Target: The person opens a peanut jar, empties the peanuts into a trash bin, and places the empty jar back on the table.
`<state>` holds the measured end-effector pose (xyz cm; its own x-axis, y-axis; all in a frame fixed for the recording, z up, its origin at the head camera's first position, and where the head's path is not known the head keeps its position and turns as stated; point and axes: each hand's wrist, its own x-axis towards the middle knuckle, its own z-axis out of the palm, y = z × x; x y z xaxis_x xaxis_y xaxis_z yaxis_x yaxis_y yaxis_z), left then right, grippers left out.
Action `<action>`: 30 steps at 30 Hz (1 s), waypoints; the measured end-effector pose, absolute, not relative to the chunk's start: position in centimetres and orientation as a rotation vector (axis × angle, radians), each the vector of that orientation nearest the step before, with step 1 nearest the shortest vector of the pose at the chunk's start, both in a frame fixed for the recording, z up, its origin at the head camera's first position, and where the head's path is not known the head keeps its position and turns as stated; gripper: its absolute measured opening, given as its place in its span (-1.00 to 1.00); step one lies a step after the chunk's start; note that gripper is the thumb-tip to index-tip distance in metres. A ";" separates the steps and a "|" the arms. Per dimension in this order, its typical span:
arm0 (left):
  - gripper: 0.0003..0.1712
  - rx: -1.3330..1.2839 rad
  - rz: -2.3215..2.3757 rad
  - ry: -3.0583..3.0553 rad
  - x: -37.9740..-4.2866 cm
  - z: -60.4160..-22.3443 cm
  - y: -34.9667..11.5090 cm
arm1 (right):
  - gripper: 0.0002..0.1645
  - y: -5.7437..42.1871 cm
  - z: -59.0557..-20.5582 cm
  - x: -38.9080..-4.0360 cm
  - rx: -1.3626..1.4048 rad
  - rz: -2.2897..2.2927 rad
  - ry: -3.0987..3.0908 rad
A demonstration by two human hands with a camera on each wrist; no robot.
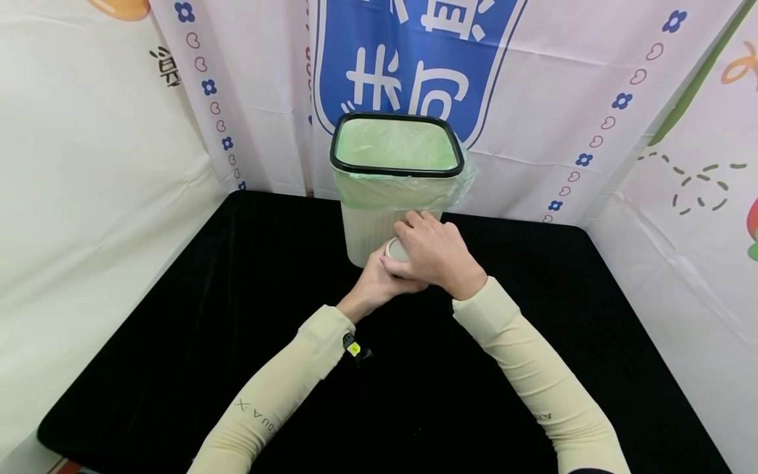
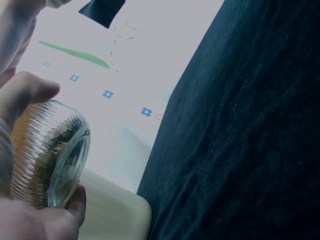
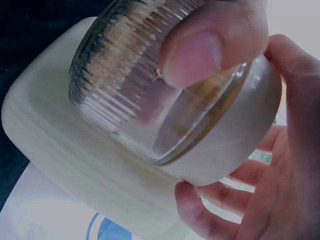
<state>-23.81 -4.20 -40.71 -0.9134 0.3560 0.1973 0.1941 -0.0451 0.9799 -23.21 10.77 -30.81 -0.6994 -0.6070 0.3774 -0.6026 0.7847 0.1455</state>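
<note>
Here, through the head camera, I see the left hand (image 1: pixel 379 280) and the right hand (image 1: pixel 435 253) together at a round white lid (image 1: pixel 396 249), above the black cloth-covered table (image 1: pixel 266 276) and close to a pale ribbed bin (image 1: pixel 360 234) with a translucent green liner (image 1: pixel 397 192). On my left wrist view, the left hand's thumb and fingers curl around a clear ribbed glass jar (image 2: pixel 55 150) with brownish contents, held tilted. My right wrist view shows the right hand's bent fingers gripping the lid at the jar's mouth, the bin behind it.
</note>
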 end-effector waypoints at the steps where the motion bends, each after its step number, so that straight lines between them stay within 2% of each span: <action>1: -0.05 0.603 2.101 2.085 -23.8 -40.7 -4.2 | -0.40 10.8 -30.8 -23.2 0.917 -0.010 -2.573; 30: -0.03 0.575 2.049 2.131 -23.8 -40.4 -4.4 | -0.49 10.9 -30.3 -23.3 0.987 0.038 -2.612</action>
